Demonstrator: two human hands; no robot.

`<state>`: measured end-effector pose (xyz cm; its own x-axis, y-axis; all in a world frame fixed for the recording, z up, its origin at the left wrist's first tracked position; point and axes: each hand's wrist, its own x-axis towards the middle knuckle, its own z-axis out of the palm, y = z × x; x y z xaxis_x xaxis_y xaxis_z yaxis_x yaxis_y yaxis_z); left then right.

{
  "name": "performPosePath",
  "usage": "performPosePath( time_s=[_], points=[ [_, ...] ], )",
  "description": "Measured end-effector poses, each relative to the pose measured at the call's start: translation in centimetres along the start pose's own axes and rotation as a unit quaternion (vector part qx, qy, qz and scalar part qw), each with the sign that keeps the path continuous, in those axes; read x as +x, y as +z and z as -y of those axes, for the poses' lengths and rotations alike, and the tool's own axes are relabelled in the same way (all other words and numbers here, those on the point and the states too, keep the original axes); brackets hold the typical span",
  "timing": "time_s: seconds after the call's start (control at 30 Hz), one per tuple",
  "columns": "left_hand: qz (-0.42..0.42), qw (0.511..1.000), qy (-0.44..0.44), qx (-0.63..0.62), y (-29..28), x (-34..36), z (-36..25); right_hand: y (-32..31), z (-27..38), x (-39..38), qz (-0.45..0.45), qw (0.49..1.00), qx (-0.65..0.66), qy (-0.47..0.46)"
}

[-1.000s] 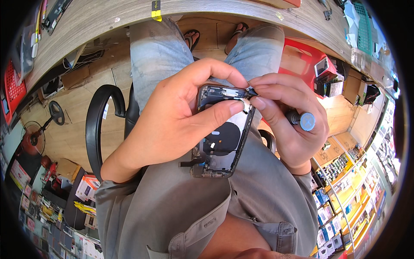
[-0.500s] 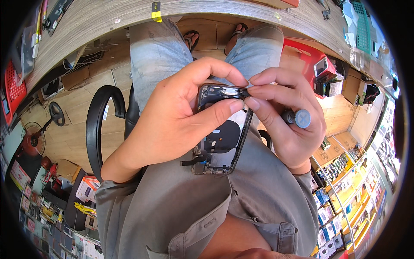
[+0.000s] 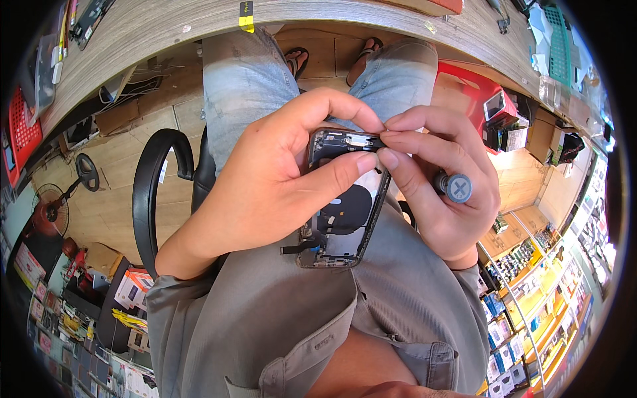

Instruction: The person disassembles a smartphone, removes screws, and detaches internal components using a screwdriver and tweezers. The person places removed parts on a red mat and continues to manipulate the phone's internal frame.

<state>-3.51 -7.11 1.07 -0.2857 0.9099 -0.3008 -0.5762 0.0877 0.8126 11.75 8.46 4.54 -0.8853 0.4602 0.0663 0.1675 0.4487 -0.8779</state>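
An opened phone housing (image 3: 345, 248) sits between the two hands, above the person's lap, its inner side facing up and its length running slightly askew. The left hand (image 3: 262, 176) lies to the left of the housing and grips it: the thumb stretches across the upper interior, while the index finger arches over the top edge to the upper right corner. The right hand (image 3: 444, 189) is just right of the housing, half curled, with thumb and fingertips drawn close together at that same corner; whether they pinch a small part there cannot be told. A tool with a round grey-blue end cap (image 3: 458, 188) is tucked in its curled fingers, right of the housing. A dark flex cable (image 3: 296, 249) sticks out past the housing's lower left side. Beyond the housing's top edge stands the grey wooden desk (image 3: 166, 30); the black armrest (image 3: 144, 192) is well to its left.
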Motion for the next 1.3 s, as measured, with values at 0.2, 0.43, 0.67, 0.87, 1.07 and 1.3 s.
performPosePath(
  time_s=[0.2,0.43,0.67,0.87,1.07,1.3],
  points=[
    [-0.004,1.0,-0.013,-0.005,0.15,-0.1,-0.29,0.1,-0.11,-0.12,-0.005,0.999,-0.026,-0.023],
    [-0.001,1.0,-0.026,-0.001,0.11,-0.09,-0.36,0.4,-0.25,-0.51,-0.013,1.0,-0.011,-0.015],
    [-0.001,1.0,-0.029,-0.007,0.13,-0.22,-0.14,0.35,-0.29,-0.55,-0.006,1.0,0.011,0.008],
    [0.002,1.0,-0.023,0.007,0.0,-0.14,-0.19,0.14,-0.26,-0.41,-0.001,1.0,0.014,0.015],
    [0.001,1.0,-0.015,0.001,-0.06,-0.16,-0.08,0.24,-0.31,-0.42,-0.001,1.0,0.018,0.015],
    [0.0,1.0,-0.02,0.016,-0.02,-0.19,-0.27,0.26,-0.44,-0.54,0.0,1.0,0.024,0.007]
  ],
)
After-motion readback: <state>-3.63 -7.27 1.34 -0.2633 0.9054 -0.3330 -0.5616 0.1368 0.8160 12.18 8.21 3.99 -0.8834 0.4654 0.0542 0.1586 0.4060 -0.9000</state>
